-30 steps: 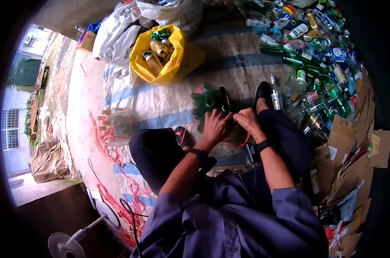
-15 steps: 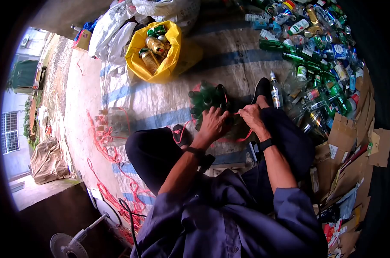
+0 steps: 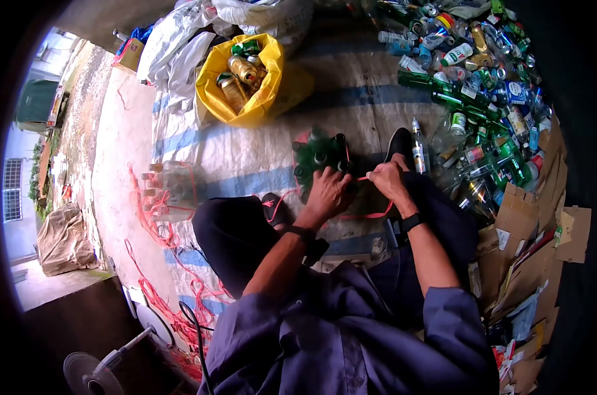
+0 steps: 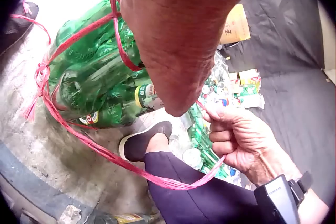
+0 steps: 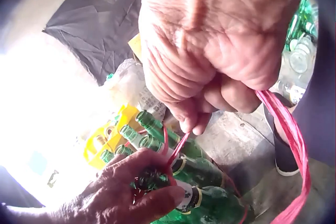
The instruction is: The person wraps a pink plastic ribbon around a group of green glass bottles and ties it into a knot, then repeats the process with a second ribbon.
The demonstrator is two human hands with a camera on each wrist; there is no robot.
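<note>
A bundle of green glass bottles (image 3: 317, 146) stands upright between the person's legs, with pink plastic twine (image 4: 100, 153) looped and knotted around it. My left hand (image 3: 328, 194) is on top of the bundle at its near side. In the right wrist view its thumb and index finger curl around a bottle neck (image 5: 149, 179), where the twine passes. Just to the right, my right hand (image 3: 389, 181) pinches the twine between thumb and fingertips. A short stretch runs taut to the left hand; the rest leaves the fist and hangs in a loop.
A yellow bag (image 3: 269, 99) of cans stands ahead beside white sacks (image 3: 173, 59). Clear bottles (image 3: 173, 191) tied with twine lie at left near loose pink twine (image 3: 150, 289). Heaped bottles and cans (image 3: 482, 99) and flattened cardboard (image 3: 522, 224) line the right; a fan (image 3: 91, 368) is lower left.
My right hand has moved a little to the right, away from the bundle, drawing out the twine between the hands. My left hand has stayed on the bottles.
</note>
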